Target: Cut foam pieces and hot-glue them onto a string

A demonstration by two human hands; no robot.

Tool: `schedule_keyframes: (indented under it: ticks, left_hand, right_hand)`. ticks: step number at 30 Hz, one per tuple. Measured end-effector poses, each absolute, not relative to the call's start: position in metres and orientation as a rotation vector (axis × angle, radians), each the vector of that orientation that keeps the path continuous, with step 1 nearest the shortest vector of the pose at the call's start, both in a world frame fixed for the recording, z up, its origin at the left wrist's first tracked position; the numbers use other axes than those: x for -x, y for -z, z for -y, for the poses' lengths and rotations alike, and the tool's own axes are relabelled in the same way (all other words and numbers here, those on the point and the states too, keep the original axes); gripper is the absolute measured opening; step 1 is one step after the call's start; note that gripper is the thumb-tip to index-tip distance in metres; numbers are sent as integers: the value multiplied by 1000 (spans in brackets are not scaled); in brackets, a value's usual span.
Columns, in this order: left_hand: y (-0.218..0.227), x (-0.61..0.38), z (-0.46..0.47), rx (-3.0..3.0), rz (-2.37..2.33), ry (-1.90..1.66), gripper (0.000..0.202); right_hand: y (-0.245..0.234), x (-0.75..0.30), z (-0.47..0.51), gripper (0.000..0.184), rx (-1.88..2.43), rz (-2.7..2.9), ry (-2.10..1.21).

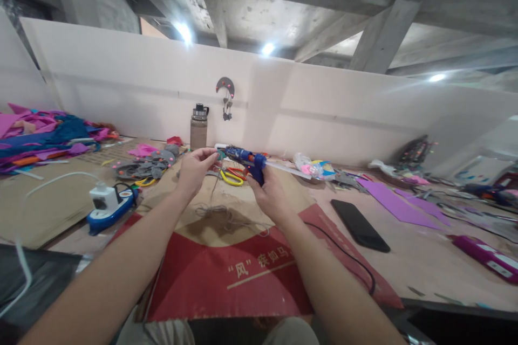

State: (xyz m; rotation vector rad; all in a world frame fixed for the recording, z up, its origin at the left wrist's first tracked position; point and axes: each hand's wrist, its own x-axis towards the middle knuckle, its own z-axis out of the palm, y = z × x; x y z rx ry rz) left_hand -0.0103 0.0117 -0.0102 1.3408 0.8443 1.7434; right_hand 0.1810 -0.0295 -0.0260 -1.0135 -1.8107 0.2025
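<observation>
My right hand (272,191) is wrapped round the handle of a blue hot glue gun (245,157), which points left. A pale glue stick (285,168) sticks out of its back end. My left hand (197,168) pinches a small teal piece (220,155) at the gun's nozzle; whether the nozzle touches it I cannot tell. Grey string (213,209) hangs below the piece and lies in loose loops on the red and tan cardboard (194,275). Yellow-handled scissors (231,178) lie behind the string.
A blue power strip (110,218) with a white plug stands at left. Grey felt pieces (148,166) and a bottle (198,132) are behind. To the right lie a black phone (359,225), purple sheets (394,202) and a magenta power strip (488,259). A black cord (343,250) crosses the cardboard.
</observation>
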Motion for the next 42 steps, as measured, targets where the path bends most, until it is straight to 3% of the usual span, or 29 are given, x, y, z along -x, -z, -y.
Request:
schedule_keyframes:
  ticks: [42]
  left_hand:
    - [10, 11, -10, -1418, -880, -1760, 27]
  right_hand:
    - [33, -180, 25, 32, 985, 1826, -17]
